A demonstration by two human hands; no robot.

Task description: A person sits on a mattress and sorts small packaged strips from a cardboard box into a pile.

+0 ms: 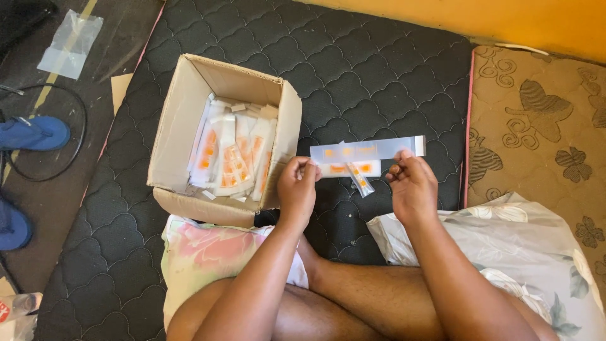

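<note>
head view: a long clear plastic sleeve [368,149] is held level between both hands above the dark quilted mattress [353,69], with small white-and-orange sachets [357,170] gripped just under it — one hangs tilted. the left hand [298,186] has its fingers [309,169] pinched shut on the sleeve's left end; the right hand [411,184] has its fingers [399,168] closed on the right part. just left of the hands, an open cardboard box [183,120] is filled with more such sachets [230,158]. floral pillows [530,246] are seen by the legs, blue sandals [35,134] on the floor.
</note>
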